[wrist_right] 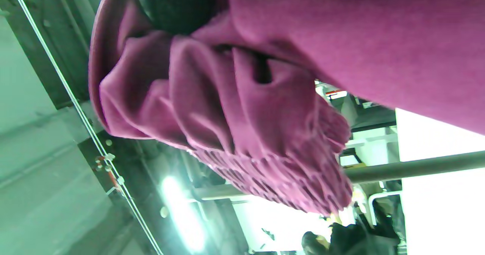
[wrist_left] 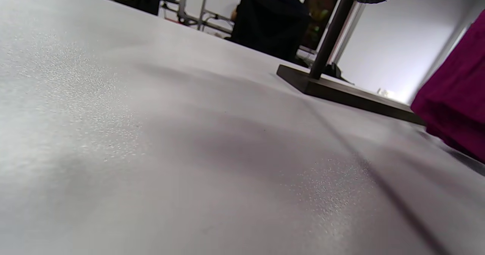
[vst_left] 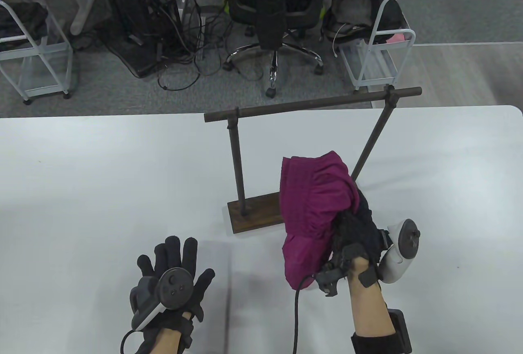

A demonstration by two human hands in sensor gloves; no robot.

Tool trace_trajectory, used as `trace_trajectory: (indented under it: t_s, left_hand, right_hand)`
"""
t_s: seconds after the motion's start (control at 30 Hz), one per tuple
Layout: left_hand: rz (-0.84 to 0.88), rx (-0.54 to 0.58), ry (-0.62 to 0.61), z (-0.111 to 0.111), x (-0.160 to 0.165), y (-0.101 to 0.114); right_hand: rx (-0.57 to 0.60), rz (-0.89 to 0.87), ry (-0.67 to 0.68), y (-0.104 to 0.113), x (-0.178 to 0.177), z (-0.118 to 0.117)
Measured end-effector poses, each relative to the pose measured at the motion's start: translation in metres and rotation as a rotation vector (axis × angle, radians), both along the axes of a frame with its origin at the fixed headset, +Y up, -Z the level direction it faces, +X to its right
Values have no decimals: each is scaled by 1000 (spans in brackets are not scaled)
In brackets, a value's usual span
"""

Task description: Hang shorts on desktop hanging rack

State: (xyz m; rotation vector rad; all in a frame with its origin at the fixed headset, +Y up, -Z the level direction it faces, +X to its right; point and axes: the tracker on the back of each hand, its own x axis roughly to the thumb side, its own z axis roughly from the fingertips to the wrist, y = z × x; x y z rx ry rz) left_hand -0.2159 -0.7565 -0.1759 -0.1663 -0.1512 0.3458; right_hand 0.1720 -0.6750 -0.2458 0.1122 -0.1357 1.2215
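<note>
The magenta shorts [vst_left: 312,211] are bunched up and held above the table by my right hand [vst_left: 359,227], which grips them from the right side, in front of the rack's base. They fill the right wrist view [wrist_right: 265,107] and show at the right edge of the left wrist view [wrist_left: 458,96]. The dark wooden hanging rack [vst_left: 310,105] stands behind, its horizontal bar bare, on a flat base [vst_left: 255,213]. My left hand [vst_left: 173,276] rests flat on the table with fingers spread, holding nothing, left of the rack base.
The white table [vst_left: 102,186] stretches around the rack. Beyond its far edge stand an office chair [vst_left: 273,11], white wire carts [vst_left: 380,56] and cables on the floor. The rack's right post [vst_left: 372,141] leans close behind the shorts.
</note>
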Motion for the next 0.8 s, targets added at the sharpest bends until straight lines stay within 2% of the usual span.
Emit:
trace_trajectory:
  t_s: [0.13, 0.47, 0.63, 0.8]
  left_hand:
    - [24, 4, 1, 0, -1, 1]
    - [52, -7, -1, -1, -2, 0]
    - [83, -11, 15, -2, -5, 0]
    - [115, -24, 29, -3, -10, 0]
  right_hand:
    - [29, -87, 75, 12, -7, -9]
    - [111, -165, 103, 63, -16, -27]
    - [125, -180, 64, 98, -17, -38]
    - [71, -142, -31, 125, -18, -47]
